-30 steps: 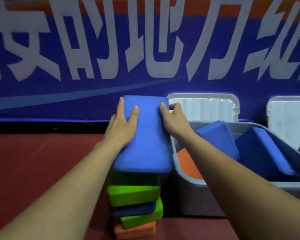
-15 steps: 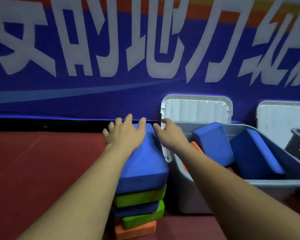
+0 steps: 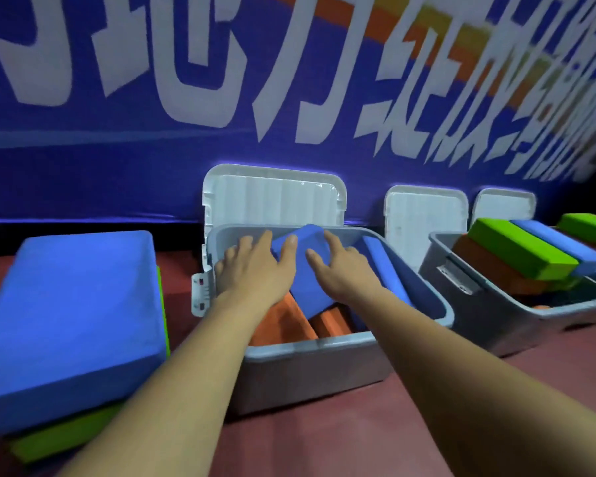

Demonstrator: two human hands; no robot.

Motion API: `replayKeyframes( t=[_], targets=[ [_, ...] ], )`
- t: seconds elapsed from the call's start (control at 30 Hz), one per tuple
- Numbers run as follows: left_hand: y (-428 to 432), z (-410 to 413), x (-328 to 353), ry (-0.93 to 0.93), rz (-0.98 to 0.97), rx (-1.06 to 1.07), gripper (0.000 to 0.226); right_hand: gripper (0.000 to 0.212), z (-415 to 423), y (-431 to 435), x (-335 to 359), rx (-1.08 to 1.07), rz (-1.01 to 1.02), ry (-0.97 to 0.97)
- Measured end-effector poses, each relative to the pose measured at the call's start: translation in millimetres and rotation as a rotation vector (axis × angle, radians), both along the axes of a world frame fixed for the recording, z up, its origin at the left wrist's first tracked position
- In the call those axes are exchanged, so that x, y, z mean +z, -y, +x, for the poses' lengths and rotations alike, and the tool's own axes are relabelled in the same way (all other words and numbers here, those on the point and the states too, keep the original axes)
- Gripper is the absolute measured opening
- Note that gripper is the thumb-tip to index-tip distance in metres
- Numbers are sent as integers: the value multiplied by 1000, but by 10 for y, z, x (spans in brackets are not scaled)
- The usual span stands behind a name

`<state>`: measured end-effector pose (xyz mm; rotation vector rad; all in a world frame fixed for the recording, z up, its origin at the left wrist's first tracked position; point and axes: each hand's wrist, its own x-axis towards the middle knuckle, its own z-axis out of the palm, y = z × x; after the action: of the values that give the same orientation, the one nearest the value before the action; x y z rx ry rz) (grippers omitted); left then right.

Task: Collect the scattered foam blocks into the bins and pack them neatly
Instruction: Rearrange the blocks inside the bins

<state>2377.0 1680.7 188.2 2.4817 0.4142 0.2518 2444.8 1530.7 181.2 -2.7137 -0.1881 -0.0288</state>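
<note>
Two hands are reaching into the near grey bin (image 3: pixel 307 344). Both are lying on a tilted blue foam block (image 3: pixel 305 280) that is leaning over orange blocks (image 3: pixel 279 325) inside it. The left hand (image 3: pixel 255 273) is resting along the block's left edge, its fingers (image 3: pixel 245 244) spread and nearly straight, with the thumb lying on the blue face. The right hand (image 3: pixel 344 273) is doing the same on the right side, with its fingers (image 3: pixel 331 241) fanned apart and the thumb touching the face. Neither hand is curling round the block. Both forearms are stretching in from the near edge and converging over the bin's near rim. The wrists are hiding the block's lower end. The right arm is partly covering a second blue block (image 3: pixel 386 270) standing by the bin's right wall. At the left, the frame edge is cutting off a stack topped by a large blue block (image 3: pixel 73 315). At the right, a second bin (image 3: pixel 489 315) of blocks is blurring toward the edge.
</note>
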Motion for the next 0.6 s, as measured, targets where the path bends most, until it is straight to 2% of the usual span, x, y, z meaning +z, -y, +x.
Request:
replayKeyframes(
  t=[0.17, 0.37, 0.53, 0.6],
  targets=[
    [195, 363, -464, -144, 27, 31, 76, 75, 596, 395, -304, -12, 42, -77],
    [474, 779, -827, -259, 102, 82, 77, 78, 1086, 387, -724, 21, 112, -186],
    [551, 985, -806, -257, -77, 190, 74, 82, 1298, 314, -921, 115, 136, -290],
    [536, 902, -835, -290, -64, 205, 74, 82, 1291, 261, -985, 168, 144, -384]
  ],
)
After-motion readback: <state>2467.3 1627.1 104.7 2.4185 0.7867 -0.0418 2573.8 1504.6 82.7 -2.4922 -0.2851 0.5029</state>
